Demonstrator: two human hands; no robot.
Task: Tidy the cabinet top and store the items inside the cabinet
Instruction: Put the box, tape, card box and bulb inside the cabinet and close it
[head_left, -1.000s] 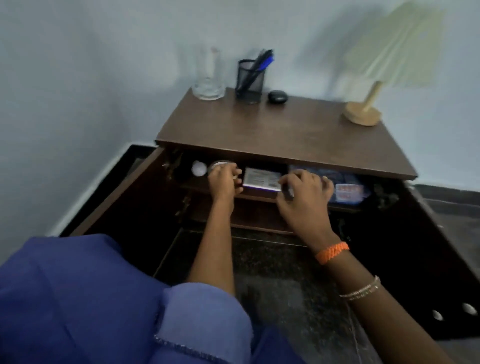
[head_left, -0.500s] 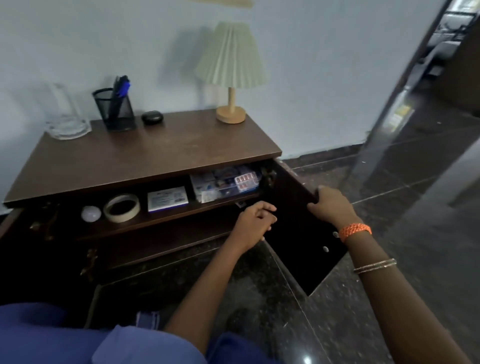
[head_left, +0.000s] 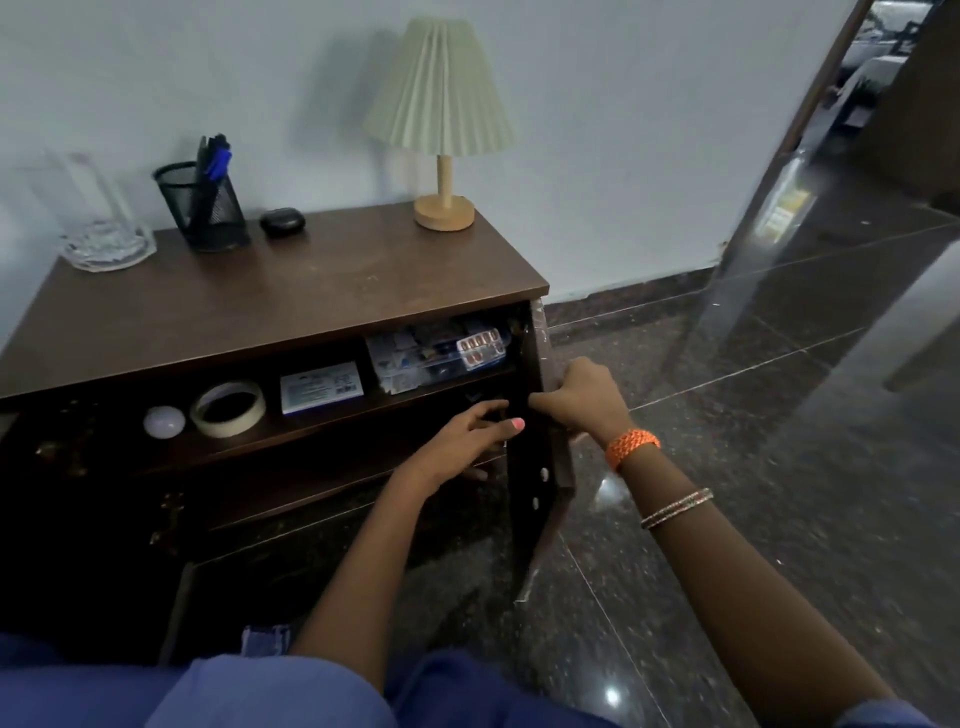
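Note:
The brown cabinet (head_left: 270, 301) stands against the wall with its doors open. My right hand (head_left: 579, 397) grips the top edge of the right door (head_left: 540, 499), which is swung partway in. My left hand (head_left: 467, 436) touches the door's inner face with relaxed fingers. On the inside shelf lie a white ball (head_left: 163, 421), a roll of tape (head_left: 228, 408), a white and blue box (head_left: 322, 387) and a clear pack of medicine strips (head_left: 441, 351).
On the cabinet top stand a glass jug (head_left: 101, 228), a black mesh pen holder (head_left: 202, 205), a small black case (head_left: 282, 222) and a table lamp (head_left: 441, 124). The left door is out of frame at the left. Glossy dark floor spreads to the right.
Both hands left the shelf items. My right hand took the right door's edge and has swung it inward; my left hand moved to the door's inner face. The view turned right.

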